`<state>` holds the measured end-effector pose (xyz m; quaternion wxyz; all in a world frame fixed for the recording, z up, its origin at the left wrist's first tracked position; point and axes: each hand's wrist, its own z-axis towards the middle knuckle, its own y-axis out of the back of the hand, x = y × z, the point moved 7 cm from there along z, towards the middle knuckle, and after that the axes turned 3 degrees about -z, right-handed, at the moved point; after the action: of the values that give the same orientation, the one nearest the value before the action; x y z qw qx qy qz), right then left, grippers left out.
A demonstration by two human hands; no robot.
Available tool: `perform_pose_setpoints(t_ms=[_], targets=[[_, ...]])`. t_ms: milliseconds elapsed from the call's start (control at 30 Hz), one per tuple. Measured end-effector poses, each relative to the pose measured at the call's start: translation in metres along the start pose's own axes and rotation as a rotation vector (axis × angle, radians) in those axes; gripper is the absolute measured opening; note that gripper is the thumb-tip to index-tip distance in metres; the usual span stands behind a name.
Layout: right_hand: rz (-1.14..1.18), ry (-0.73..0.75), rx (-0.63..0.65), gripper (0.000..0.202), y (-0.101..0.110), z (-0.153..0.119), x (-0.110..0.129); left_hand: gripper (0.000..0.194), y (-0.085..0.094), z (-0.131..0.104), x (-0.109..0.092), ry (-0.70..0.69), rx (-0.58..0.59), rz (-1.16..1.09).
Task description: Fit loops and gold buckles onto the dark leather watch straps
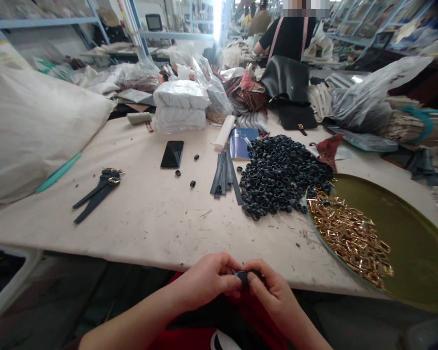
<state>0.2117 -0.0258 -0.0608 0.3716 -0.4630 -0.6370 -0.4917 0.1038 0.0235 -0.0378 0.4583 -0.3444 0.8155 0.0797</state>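
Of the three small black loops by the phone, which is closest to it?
The small black loop at the near end of the black rectangular phone; the other two loops lie farther right.

Bright across the desk (pixel 160 218), glaring at the strip light (pixel 217 19) behind. Shadowed underneath. Stretched and blurred toward edges

The held dark piece (pixel 244 277) and black loops (pixel 277 175) appear leather-like, the buckles (pixel 350 238) at right glossy metal, their tray (pixel 412 238) smooth and shiny, the far bundle (pixel 181 97) crinkled plastic, and the tabletop (pixel 160 228) matt.
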Motion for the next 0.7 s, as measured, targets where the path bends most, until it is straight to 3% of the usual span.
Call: perform_pose_setpoints(t_ms=[167, 367, 567, 700], targets=[[0.056, -0.036, -0.021, 0.016, -0.003, -0.003, -0.003, 0.031, 0.001, -0.006, 0.001, 0.038, 0.014, -0.038], [-0.231, 0.112, 0.050, 0.012, -0.009, -0.016, 0.022, 0.024, -0.002, -0.014, 0.010, -0.038, 0.005, -0.022], [-0.192, 0.153, 0.046, 0.012, -0.022, -0.032, 0.026, 0.028, -0.008, -0.031, 0.011, -0.107, 0.029, 0.120], [-0.263, 0.203, -0.038, 0.014, -0.025, -0.042, 0.031, 0.024, -0.007, -0.044, 0.019, -0.030, 0.070, 0.303]])
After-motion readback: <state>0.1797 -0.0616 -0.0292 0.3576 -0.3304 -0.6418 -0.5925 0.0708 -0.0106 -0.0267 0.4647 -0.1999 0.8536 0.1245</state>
